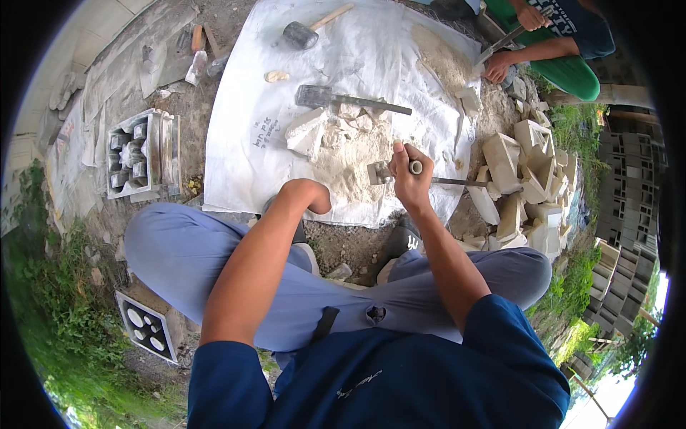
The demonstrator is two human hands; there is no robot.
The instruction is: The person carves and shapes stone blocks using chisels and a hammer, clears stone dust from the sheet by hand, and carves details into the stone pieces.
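My right hand (413,179) is closed around an upright tool handle (415,167), seen nearly end-on. A small metal head (379,172) shows beside the fist, and a dark rod (457,182) extends on its other side; how these parts join is hidden. My left hand (307,194) hangs bent at the wrist over the sheet's near edge, with its fingers hidden from view. Between and beyond the hands lies pale crushed powder (350,161) with broken chunks (306,132). A hammer (313,96) with a blocky grey head lies just behind the chunks.
A white sheet (236,157) covers the ground. At its far side lies a black-headed mallet (300,36). Broken pale blocks (532,168) are heaped at right. A metal mould (132,154) stands left, near a trowel (196,66). Another person's hand (498,66) works at far right.
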